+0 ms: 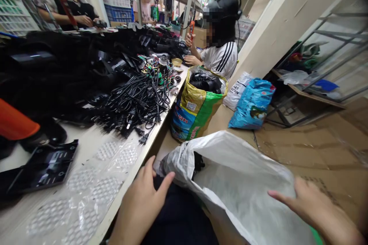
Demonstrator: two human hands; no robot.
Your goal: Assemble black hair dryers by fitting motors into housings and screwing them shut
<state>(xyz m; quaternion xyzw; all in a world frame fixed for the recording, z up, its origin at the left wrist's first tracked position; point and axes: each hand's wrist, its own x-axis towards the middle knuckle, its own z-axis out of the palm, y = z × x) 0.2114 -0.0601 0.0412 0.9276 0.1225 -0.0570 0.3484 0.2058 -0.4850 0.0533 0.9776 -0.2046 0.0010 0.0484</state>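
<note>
A large white woven sack [238, 176] stands with its mouth wide, tilted toward me, and some black parts [198, 162] show inside its far left side. My left hand [143, 195] is open, thumb and fingers apart, between the table edge and the sack's left rim; it holds nothing. At the sack's right side, my right hand [313, 204] is open too, its thumb stretched over the mouth and the other fingers by the rim. Whether those fingers touch the sack I cannot tell.
Black power cords [135, 99] and dark plastic housings [71, 61] are heaped on the white table [94, 214]. Beyond my sack stand a filled yellow-green sack [198, 103] and a blue bag [251, 103]. A co-worker [222, 55] sits holding an orange tool [191, 28].
</note>
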